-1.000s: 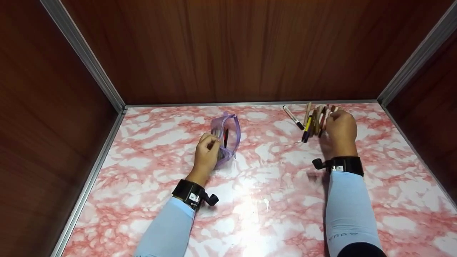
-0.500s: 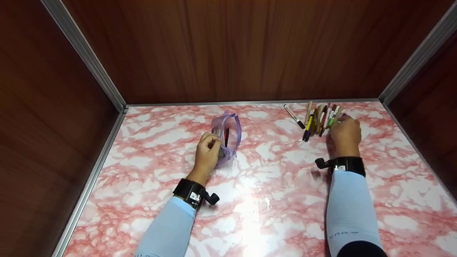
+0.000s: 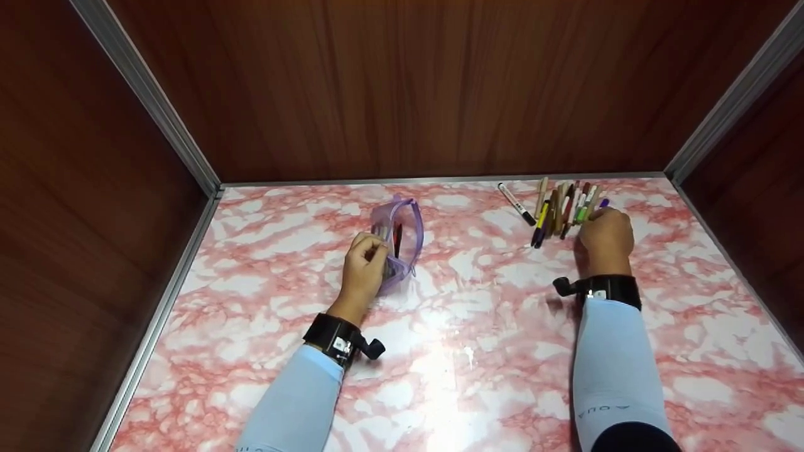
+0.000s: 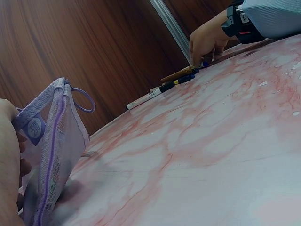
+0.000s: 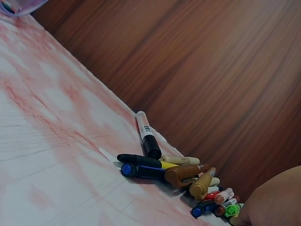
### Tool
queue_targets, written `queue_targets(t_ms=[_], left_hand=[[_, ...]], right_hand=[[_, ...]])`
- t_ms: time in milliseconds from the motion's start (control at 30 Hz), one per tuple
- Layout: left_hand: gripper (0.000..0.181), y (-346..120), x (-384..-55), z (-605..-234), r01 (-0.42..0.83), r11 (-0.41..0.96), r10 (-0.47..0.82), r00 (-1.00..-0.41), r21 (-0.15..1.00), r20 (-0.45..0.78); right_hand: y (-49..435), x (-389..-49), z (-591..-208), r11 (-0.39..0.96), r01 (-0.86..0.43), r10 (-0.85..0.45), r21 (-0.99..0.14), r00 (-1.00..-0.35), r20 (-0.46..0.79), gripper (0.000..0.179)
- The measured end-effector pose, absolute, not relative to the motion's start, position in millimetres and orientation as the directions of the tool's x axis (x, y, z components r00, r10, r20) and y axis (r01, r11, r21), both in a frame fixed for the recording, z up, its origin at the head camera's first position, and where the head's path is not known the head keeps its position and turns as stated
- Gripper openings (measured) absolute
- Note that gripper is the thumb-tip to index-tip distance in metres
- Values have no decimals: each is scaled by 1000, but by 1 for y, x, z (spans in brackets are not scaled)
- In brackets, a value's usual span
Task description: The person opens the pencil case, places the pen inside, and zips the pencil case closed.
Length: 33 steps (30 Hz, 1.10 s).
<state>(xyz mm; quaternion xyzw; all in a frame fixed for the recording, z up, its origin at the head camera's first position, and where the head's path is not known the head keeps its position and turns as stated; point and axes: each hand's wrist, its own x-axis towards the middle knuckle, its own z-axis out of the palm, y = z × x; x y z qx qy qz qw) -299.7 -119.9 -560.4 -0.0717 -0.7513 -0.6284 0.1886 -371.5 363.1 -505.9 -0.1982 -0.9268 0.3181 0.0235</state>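
My left hand (image 3: 364,263) pinches the near-left rim of a translucent purple mesh pencil case (image 3: 411,220), which stands with its zip mouth parted. A red-and-black pen (image 3: 397,240) is inside it. At the far right, my right hand (image 3: 607,233) is bent down over the end of a row of pens and markers, its fingers around the lower part of a purple-ended pen (image 3: 604,203). The fingertips are mostly hidden in the head view. Beside that hand lie a green-ended marker (image 3: 581,214), several brown pens (image 3: 557,207) and a yellow-and-dark pen (image 3: 541,223).
A white marker with a black cap (image 3: 516,204) lies a little left of the row. The marbled red-and-white table (image 3: 452,351) is bounded by a brown wooden back wall (image 3: 402,94) and side walls with grey metal edging (image 3: 154,94).
My right hand has shifted slightly right and nearer to me, baring the green-ended marker and the purple pen's end. My left hand and the pencil case have stayed in place.
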Motion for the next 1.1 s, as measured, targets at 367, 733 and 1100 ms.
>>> queue_targets(t_ms=[367,733,1100], left_hand=[[14,-119,-299,-563,367,195,-148,-906,910,397],[15,-119,-299,-560,355,203,-136,-913,913,385],[15,-120,-300,-560,360,209,-134,-911,909,391]], right_hand=[[367,-372,-507,759,382,378,-528,-918,-120,40],[366,-370,-502,782,378,356,-496,-924,-142,45],[366,-367,-498,728,405,419,-554,-902,-109,45]])
